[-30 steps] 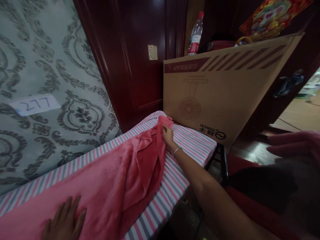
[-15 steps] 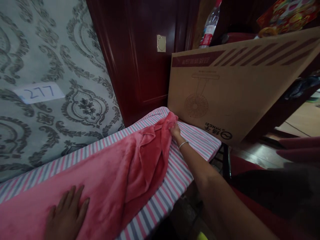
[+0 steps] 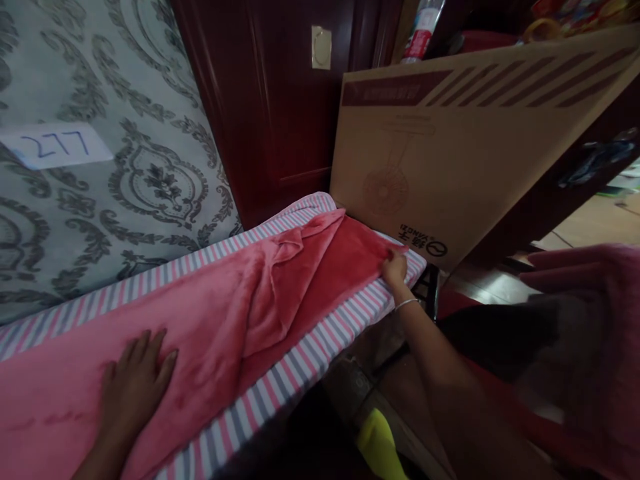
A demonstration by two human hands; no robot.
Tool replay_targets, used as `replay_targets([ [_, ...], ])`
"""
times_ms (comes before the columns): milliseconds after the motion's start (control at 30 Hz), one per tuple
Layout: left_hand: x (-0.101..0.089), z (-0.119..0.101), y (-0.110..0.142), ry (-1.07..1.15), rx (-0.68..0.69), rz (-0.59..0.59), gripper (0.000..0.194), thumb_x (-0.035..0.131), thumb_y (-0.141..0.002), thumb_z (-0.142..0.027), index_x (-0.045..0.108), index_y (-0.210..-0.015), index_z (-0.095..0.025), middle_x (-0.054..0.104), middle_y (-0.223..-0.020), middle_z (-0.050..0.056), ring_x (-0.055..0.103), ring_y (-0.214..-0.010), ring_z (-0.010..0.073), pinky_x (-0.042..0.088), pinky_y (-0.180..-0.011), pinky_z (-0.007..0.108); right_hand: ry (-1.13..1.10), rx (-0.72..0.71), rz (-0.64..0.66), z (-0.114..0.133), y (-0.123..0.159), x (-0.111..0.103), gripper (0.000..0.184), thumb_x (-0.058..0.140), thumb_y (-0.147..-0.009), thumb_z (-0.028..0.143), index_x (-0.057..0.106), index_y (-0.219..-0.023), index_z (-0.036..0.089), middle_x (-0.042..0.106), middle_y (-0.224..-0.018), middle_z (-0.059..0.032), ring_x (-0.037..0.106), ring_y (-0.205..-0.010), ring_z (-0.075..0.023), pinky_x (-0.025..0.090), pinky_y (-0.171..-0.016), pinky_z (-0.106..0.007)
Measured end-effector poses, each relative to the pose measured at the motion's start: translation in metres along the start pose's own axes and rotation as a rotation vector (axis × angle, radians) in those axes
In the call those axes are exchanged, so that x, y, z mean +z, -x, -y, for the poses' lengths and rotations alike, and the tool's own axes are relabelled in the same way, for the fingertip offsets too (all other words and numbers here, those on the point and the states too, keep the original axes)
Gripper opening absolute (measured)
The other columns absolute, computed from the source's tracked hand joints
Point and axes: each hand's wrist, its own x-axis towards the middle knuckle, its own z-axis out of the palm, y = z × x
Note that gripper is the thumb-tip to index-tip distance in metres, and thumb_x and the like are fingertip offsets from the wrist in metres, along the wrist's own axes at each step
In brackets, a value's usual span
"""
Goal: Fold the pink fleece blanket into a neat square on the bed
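Observation:
A pink plush garment or blanket lies along a padded board with a striped cover, which looks like an ironing board. Its paler side faces up on the left. Toward the right, folds turn over and a deeper red part stretches out. My left hand rests flat on the pink cloth with its fingers spread. At the board's right end, my right hand pinches the edge of the red part. A thin bracelet circles that wrist.
Behind the board's right end stands a large cardboard box, with a plastic bottle above its edge. A dark red wooden panel and patterned wallpaper back the board. Something yellow shows below.
My right hand has moved right and toward me, drawing the bunched red part out flatter over the board's end. My left hand stays on the cloth. The view has tilted down a little.

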Motion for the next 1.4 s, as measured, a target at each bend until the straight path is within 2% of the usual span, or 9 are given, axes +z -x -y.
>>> replay_targets([
  [167,-0.025,-0.029,0.011,0.058,0.215,-0.216,0.047,0.037,-0.099,-0.042,0.065,-0.125,-0.014,0.069,-0.129,0.017,0.061,-0.123,0.0329,0.047,-0.106,0.05,0.025,0.001,0.044,0.005,-0.005,0.003,0.064,0.047,-0.074,0.013,0.066,-0.134,0.004,0.067,-0.124,-0.0216,0.062,-0.116,-0.0332,0.046,-0.106,-0.046],
  [267,-0.031,-0.086,0.023,0.169,0.588,-0.203,0.03,0.042,-0.101,-0.032,0.07,-0.105,-0.021,0.074,-0.106,0.009,0.067,-0.1,0.0252,0.052,-0.092,0.041,0.026,-0.013,0.043,0.0,-0.008,0.003,0.064,0.048,-0.073,0.013,0.065,-0.135,0.005,0.067,-0.126,-0.0219,0.062,-0.116,-0.0333,0.045,-0.106,-0.046],
  [367,-0.017,-0.151,0.031,0.204,0.864,-0.134,0.026,0.045,-0.101,-0.024,0.067,-0.113,-0.02,0.072,-0.109,0.009,0.066,-0.1,0.0238,0.052,-0.088,0.038,0.02,-0.026,0.024,-0.004,-0.01,0.003,0.063,0.048,-0.074,0.016,0.065,-0.133,0.003,0.067,-0.124,-0.0226,0.061,-0.116,-0.0336,0.045,-0.106,-0.047],
  [500,0.01,-0.196,0.027,0.066,0.807,-0.041,0.02,0.051,-0.095,-0.014,0.067,-0.107,-0.016,0.069,-0.106,0.012,0.062,-0.099,0.0268,0.051,-0.086,0.043,0.011,-0.048,0.021,-0.004,-0.015,0.003,0.06,0.049,-0.071,0.017,0.068,-0.127,0.003,0.07,-0.118,-0.0216,0.062,-0.111,-0.0334,0.048,-0.104,-0.049],
  [800,0.006,-0.194,0.024,0.137,0.798,-0.093,0.019,0.044,-0.098,-0.012,0.062,-0.097,-0.017,0.063,-0.093,0.008,0.06,-0.09,0.023,0.05,-0.078,0.037,-0.066,-0.125,-0.101,-0.003,-0.017,-0.018,0.068,0.045,-0.072,0.016,0.063,-0.137,0.006,0.063,-0.125,-0.0191,0.06,-0.113,-0.0297,0.046,-0.105,-0.048],
  [1000,0.008,-0.199,0.029,0.09,0.795,0.146,0.016,0.05,-0.093,-0.012,0.063,-0.101,-0.017,0.067,-0.104,0.009,0.061,-0.098,0.0236,0.051,-0.08,0.036,0.166,-0.06,0.034,-0.017,0.009,-0.026,0.056,0.053,-0.076,0.02,0.07,-0.128,0.013,0.059,-0.128,-0.0208,0.056,-0.117,-0.0362,0.045,-0.102,-0.051],
  [1100,-0.002,-0.194,0.027,0.239,0.803,0.191,0.013,0.05,-0.096,-0.02,0.062,-0.099,-0.018,0.066,-0.102,0.008,0.062,-0.094,0.0221,0.05,-0.079,0.035,0.197,-0.141,-0.108,-0.011,0.012,-0.025,0.054,0.055,-0.075,0.022,0.07,-0.126,0.017,0.048,-0.147,-0.0201,0.048,-0.127,-0.0394,0.042,-0.105,-0.056],
  [1200,-0.016,-0.185,0.027,0.442,0.795,0.174,0.015,0.047,-0.099,-0.022,0.062,-0.095,-0.02,0.065,-0.096,0.006,0.061,-0.088,0.0195,0.049,-0.076,0.032,0.045,-0.326,-0.149,0.017,0.016,-0.011,0.054,0.051,-0.079,0.023,0.065,-0.13,0.013,0.052,-0.142,-0.0217,0.049,-0.127,-0.036,0.041,-0.107,-0.056],
  [1400,-0.022,-0.161,0.022,0.476,0.679,-0.046,0.021,0.044,-0.099,-0.021,0.065,-0.097,-0.02,0.068,-0.1,0.009,0.061,-0.093,0.023,0.052,-0.083,0.04,-0.211,-0.62,0.426,0.134,0.057,0.055,0.065,0.057,-0.084,0.038,0.053,-0.143,0.011,0.068,-0.124,-0.0188,0.065,-0.106,-0.0302,0.053,-0.094,-0.045],
])
